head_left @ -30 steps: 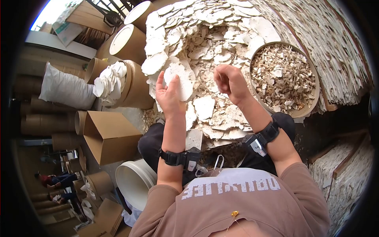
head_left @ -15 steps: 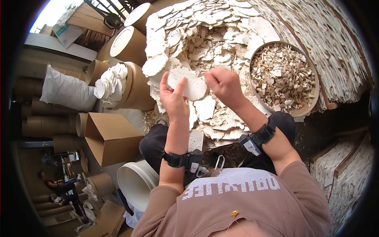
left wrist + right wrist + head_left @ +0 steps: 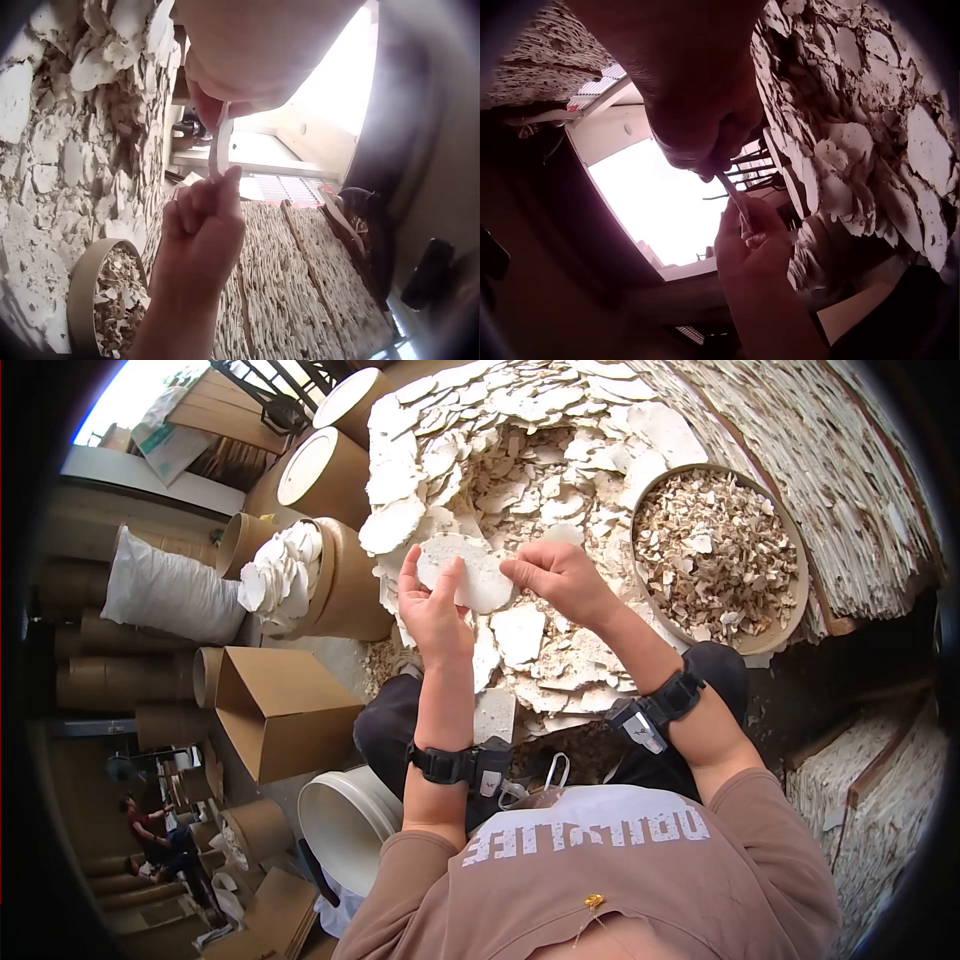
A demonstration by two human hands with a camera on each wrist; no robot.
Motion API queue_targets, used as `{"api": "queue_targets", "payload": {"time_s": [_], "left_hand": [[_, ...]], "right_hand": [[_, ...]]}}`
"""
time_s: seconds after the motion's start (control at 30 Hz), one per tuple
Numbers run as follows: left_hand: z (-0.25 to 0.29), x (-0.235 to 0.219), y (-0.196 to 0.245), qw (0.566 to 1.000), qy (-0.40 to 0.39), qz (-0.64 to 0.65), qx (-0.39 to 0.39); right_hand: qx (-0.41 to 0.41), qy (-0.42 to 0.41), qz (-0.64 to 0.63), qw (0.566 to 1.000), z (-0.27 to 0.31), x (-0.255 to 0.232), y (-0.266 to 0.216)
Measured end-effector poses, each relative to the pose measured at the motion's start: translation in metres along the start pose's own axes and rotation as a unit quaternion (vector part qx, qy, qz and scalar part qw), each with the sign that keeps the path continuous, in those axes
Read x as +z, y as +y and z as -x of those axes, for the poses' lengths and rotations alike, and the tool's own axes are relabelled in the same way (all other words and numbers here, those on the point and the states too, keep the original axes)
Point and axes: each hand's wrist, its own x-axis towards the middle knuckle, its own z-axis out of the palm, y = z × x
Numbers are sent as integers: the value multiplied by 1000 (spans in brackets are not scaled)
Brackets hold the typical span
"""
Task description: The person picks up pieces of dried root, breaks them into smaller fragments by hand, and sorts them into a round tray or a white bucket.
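A flat, oval white slab, thin and speckled, is held up between the two hands over the heap. My left hand grips its left edge, thumb on the near face. At the opposite edge, my right hand pinches it between thumb and curled fingers. Seen edge-on in the left wrist view, the slab spans the gap from one hand to the other. Beneath lies a big heap of similar white slabs and broken flakes, hollowed in its middle.
Right of the heap stands a round tray full of small chips, beside tall stacked layers. To the left are a drum with white slabs on top, a cardboard box and a white bucket. Two people are in the background.
The slab in my left hand has turned from upright to lying crosswise. My right hand has moved left and now pinches its right edge.
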Motion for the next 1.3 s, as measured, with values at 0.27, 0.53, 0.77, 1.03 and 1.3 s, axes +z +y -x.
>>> {"api": "queue_targets", "payload": {"time_s": [0.27, 0.53, 0.77, 1.03, 1.3], "left_hand": [[4, 4, 2, 995, -26, -18, 90], [-11, -4, -1, 997, -2, 68, -19], [-3, 1, 0, 999, 3, 49, 10], [-3, 9, 10, 975, -33, -54, 215], [4, -6, 26, 815, -165, -266, 488]], "right_hand": [[-240, 187, 290, 907, -6, 0, 12], [178, -18, -292, 939, -8, -5, 2], [-17, -9, 9, 1000, -5, -2, 2], [140, 77, -296, 942, -7, -15, -1], [190, -18, -360, 913, -8, -10, 0]]}}
